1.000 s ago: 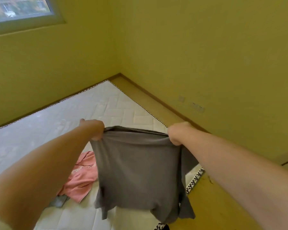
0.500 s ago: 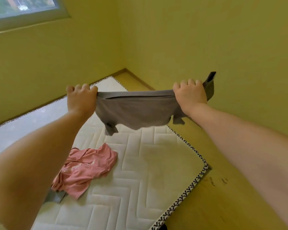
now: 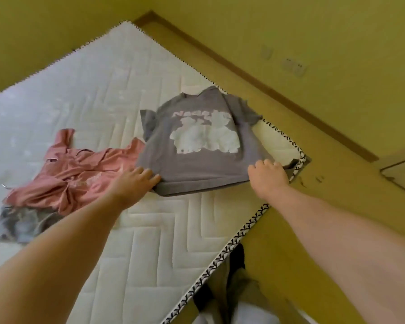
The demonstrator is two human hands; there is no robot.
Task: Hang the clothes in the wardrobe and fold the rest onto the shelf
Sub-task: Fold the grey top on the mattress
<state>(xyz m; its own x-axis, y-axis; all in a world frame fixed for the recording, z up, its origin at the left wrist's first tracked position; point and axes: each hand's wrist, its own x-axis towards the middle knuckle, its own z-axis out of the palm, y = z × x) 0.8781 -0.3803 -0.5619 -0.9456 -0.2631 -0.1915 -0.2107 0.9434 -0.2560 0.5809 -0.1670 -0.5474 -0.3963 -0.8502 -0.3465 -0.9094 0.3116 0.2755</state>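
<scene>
The left hand (image 3: 136,183) lies flat, fingers straight, on the near-left hem corner of the grey T-shirt (image 3: 197,164). The right hand (image 3: 268,176) curls over the near-right corner, seemingly pinching it, though blur hides the grip. A careless fold could drag a sleeve off the mattress (image 3: 150,230) edge, or catch the pink garment (image 3: 80,181) touching the left hem. The shirt lies print-up, mostly smooth, at the mattress's right corner.
</scene>
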